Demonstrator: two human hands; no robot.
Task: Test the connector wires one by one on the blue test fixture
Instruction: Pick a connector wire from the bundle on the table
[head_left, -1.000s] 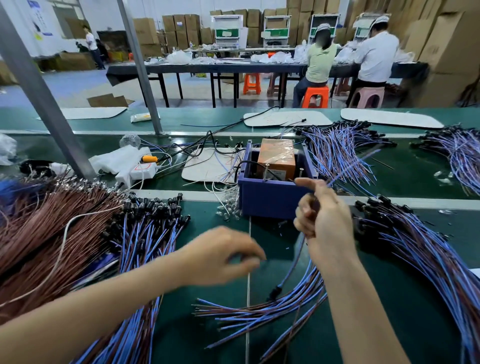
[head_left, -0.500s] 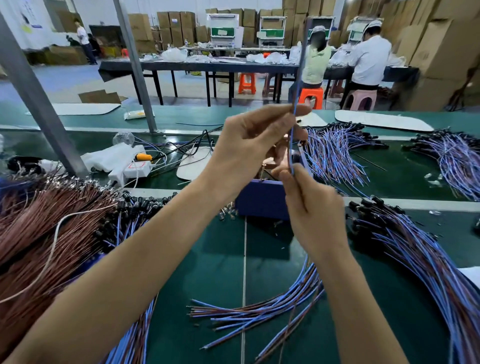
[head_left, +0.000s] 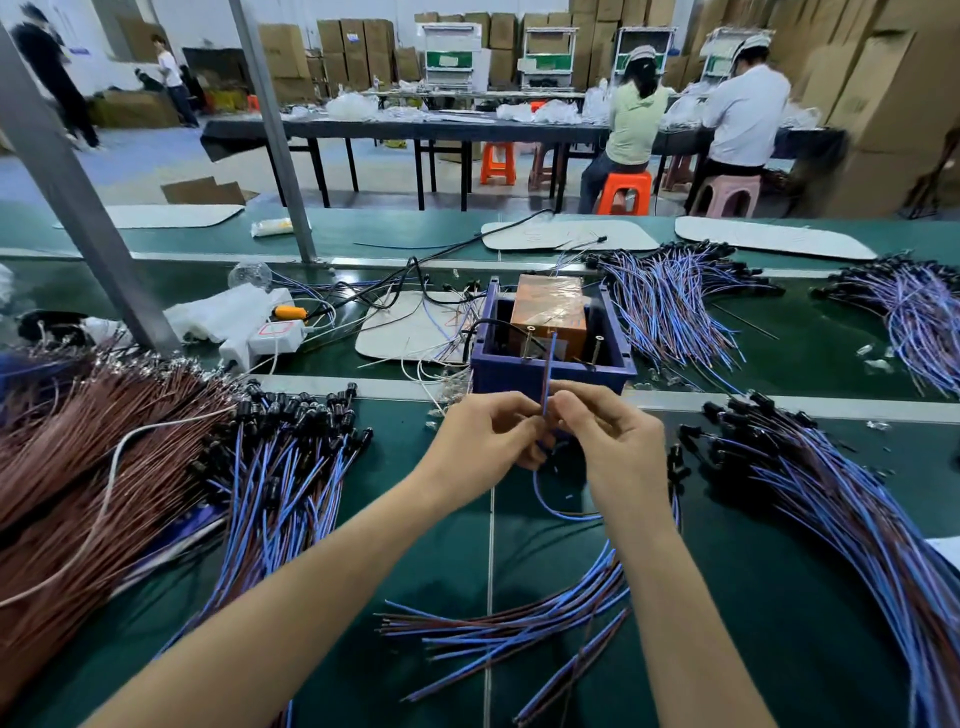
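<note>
Both hands meet low over the green bench (head_left: 519, 561), just in front of the blue test fixture (head_left: 597, 375).

Left hand (head_left: 483, 441): grip pinched on one blue-and-red connector wire (head_left: 548, 371). Right hand (head_left: 608, 441): grip pinched on the same wire, fingertips touching the left's.

The wire's short free end stands nearly upright out of the two grips. Its tip crosses the fixture's front wall and shows against the orange box (head_left: 550, 306) inside. I cannot tell whether it touches anything there. The rest of the wire loops down below the hands onto the bench.

Change from 0.5 s ago: the left hand was then raised above the fixture, with the wire stretched tall between the hands. Both hands are now lower and close together. The loose bundle (head_left: 519, 629) near the forearms is unchanged.
</note>
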